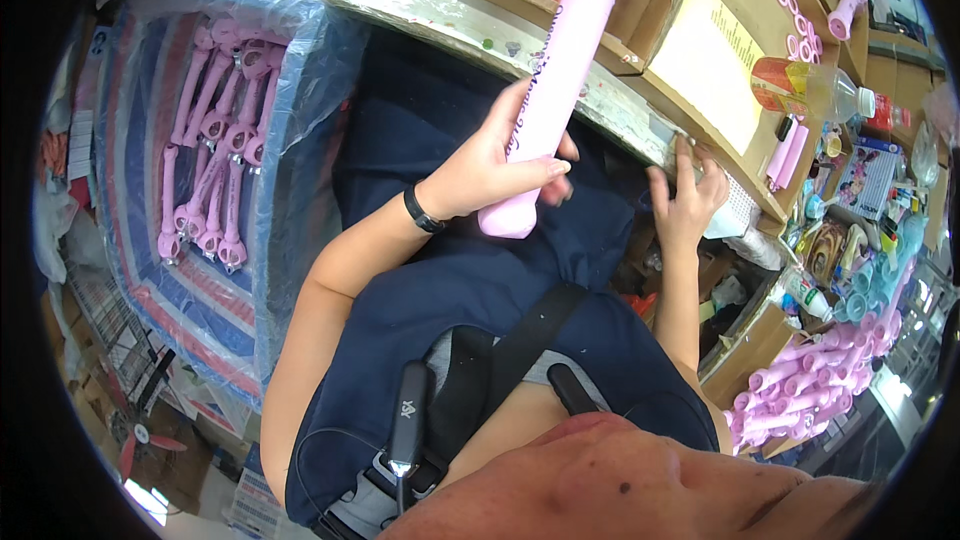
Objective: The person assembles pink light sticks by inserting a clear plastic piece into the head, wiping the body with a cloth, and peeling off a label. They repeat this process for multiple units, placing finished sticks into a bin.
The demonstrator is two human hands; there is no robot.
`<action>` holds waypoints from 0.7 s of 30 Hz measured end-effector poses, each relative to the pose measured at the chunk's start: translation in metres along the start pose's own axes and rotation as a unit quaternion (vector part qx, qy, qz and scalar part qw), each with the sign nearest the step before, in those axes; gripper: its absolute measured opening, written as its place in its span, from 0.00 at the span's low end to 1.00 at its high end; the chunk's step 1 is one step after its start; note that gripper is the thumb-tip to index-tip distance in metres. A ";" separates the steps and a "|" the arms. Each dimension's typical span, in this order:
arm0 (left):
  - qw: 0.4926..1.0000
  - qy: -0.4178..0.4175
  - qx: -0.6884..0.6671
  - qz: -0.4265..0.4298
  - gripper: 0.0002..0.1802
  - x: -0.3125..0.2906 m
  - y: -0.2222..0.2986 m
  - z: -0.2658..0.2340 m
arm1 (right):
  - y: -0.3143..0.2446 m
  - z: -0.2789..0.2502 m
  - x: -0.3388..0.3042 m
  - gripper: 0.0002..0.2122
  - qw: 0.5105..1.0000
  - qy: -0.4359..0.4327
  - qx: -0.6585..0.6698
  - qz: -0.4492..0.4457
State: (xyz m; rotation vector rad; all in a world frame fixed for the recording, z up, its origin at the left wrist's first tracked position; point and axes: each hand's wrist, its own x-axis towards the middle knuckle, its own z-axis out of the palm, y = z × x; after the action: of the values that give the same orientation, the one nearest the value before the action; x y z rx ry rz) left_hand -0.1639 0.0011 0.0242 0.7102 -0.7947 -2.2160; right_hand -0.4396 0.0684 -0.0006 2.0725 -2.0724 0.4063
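Note:
My left hand (508,160) is wrapped round the lower part of a long pink plastic wand (568,65). The wand slants up to the right in front of the bench edge, with dark lettering along its side and a rounded lower end. Its upper end reaches the top of the head view and is cut off there. To the right, my right hand (690,190) holds nothing that I can see. Its fingers are apart, with the tips at the front edge of the bench (640,132).
A plastic-lined striped bag (150,50) on the left holds several pink wands (225,130). On the bench are cardboard trays, a paper sheet (710,65), pink rings (800,25) and a bottle (810,90). A pile of pink pieces (800,390) lies at right.

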 end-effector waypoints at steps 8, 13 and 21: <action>0.997 0.010 -0.077 -0.019 0.28 0.005 -0.009 0.000 | -0.006 -0.009 -0.011 0.08 0.962 0.087 0.259 -0.021; 0.997 0.004 -0.078 -0.008 0.28 0.005 -0.009 0.001 | -0.036 0.008 -0.036 0.07 0.590 0.017 0.684 0.428; 0.997 0.029 -0.056 -0.047 0.26 0.007 -0.003 0.002 | -0.059 0.014 -0.062 0.07 0.547 -0.024 0.635 0.544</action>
State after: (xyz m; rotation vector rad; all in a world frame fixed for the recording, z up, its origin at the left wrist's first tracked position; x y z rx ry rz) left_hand -0.1707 -0.0015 0.0218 0.7676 -0.6152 -2.2932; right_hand -0.3793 0.1233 -0.0294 0.3013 -3.2117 2.6151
